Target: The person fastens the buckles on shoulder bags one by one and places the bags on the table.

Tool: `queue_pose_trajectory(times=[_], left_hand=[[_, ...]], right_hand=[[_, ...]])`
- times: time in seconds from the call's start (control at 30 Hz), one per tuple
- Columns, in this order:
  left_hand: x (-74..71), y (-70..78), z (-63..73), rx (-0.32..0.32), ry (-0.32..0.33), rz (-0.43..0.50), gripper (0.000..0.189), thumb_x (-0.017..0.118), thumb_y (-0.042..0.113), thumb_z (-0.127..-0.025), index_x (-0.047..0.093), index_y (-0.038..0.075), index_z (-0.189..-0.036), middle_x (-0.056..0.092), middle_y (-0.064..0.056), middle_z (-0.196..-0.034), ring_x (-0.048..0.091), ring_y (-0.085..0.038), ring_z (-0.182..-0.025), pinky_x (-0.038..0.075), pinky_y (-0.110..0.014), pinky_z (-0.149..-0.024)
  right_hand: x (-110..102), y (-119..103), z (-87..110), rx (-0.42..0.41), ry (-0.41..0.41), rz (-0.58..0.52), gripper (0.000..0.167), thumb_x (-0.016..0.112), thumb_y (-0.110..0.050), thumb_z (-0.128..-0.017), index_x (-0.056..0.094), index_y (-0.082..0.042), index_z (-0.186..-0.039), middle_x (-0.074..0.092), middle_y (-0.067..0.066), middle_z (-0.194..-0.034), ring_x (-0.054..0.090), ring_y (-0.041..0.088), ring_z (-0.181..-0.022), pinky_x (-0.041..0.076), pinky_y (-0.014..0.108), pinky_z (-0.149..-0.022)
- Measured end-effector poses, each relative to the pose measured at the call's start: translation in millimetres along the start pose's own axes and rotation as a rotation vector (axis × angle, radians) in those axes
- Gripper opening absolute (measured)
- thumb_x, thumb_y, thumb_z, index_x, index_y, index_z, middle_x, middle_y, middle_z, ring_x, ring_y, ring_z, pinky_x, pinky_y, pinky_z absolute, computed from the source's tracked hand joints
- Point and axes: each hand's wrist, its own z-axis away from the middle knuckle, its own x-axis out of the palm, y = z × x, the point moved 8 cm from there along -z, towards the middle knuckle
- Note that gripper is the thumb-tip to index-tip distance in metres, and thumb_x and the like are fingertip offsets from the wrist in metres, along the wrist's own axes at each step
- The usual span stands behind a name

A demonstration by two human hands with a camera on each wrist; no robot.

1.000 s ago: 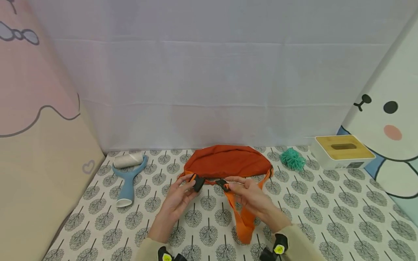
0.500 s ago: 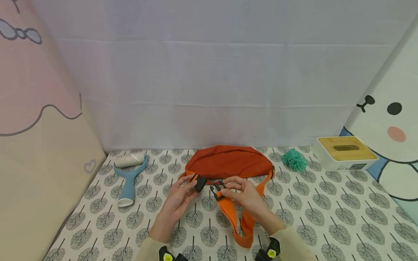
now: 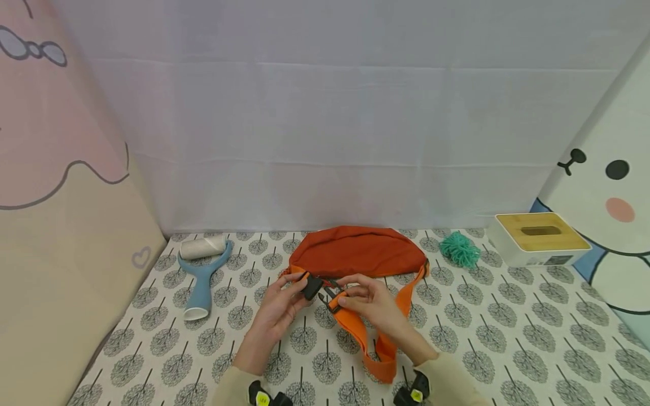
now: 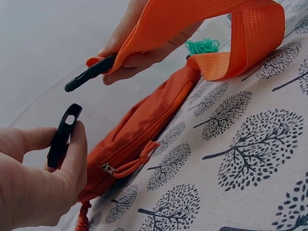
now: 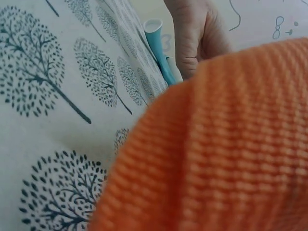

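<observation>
A red-orange waist pack (image 3: 358, 251) lies at the back middle of the patterned cloth. My left hand (image 3: 276, 310) pinches its black socket buckle half (image 4: 64, 134) between thumb and fingers. In my right hand (image 3: 376, 307) is the pronged buckle half (image 4: 91, 73), pinched where the orange strap (image 3: 381, 369) threads through it. Both halves are apart, with a small gap between them, prongs toward the socket. From the right hand the strap hangs in a loop back to the pack's right end. It fills much of the right wrist view and hides the right fingers there.
A blue lint roller (image 3: 200, 282) lies to the left. Toward the back right are a teal yarn bundle (image 3: 460, 249) and a white tissue box (image 3: 540, 239) with a wooden lid. A white curtain (image 3: 325, 141) hangs behind the table.
My right hand has shifted slightly left and turned the pronged buckle half, so its prongs now show and point toward the socket half. The left hand has stayed almost in place.
</observation>
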Motion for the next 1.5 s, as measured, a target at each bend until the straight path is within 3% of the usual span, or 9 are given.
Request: queue_pose_trajectory(times=[0.6, 0.93, 1.2, 1.5], left_hand=[[0.3, 3.5, 0.5, 0.042, 0.02, -0.055, 0.021, 0.056, -0.006, -0.094, 0.05, -0.01, -0.114, 0.037, -0.032, -0.136, 0.065, -0.021, -0.091, 0.058, -0.027, -0.075], [2.8, 4.3, 1.8, 0.045, 0.018, -0.071, 0.022, 0.057, -0.007, -0.094, 0.051, -0.011, -0.115, 0.042, -0.032, -0.132, 0.066, -0.021, -0.089, 0.058, -0.03, -0.079], [3.0, 3.8, 1.6, 0.047, 0.054, -0.113, 0.022, 0.061, -0.007, -0.091, 0.055, -0.01, -0.112, 0.059, -0.022, -0.108, 0.068, -0.02, -0.084, 0.058, -0.032, -0.079], [3.8, 3.0, 3.6, 0.038, 0.054, -0.121, 0.022, 0.062, -0.006, -0.091, 0.055, -0.009, -0.112, 0.061, -0.02, -0.107, 0.068, -0.021, -0.085, 0.058, -0.031, -0.079]], right_hand=[[5.8, 6.2, 0.4, 0.003, 0.016, 0.087, 0.034, 0.067, -0.014, -0.093, 0.064, -0.004, -0.125, 0.069, 0.017, -0.111, 0.068, 0.021, -0.094, 0.057, 0.027, -0.075], [8.5, 8.9, -0.1, 0.031, -0.005, 0.057, 0.034, 0.065, -0.014, -0.095, 0.062, -0.003, -0.127, 0.07, 0.017, -0.104, 0.069, 0.022, -0.089, 0.057, 0.028, -0.076], [7.8, 10.4, -0.2, 0.068, 0.013, 0.071, 0.032, 0.065, -0.016, -0.095, 0.062, -0.002, -0.124, 0.071, 0.015, -0.104, 0.067, 0.018, -0.088, 0.054, 0.027, -0.076], [7.0, 10.0, -0.2, 0.067, 0.022, 0.062, 0.033, 0.064, -0.016, -0.095, 0.06, 0.003, -0.122, 0.071, 0.017, -0.106, 0.068, 0.021, -0.09, 0.055, 0.028, -0.075]])
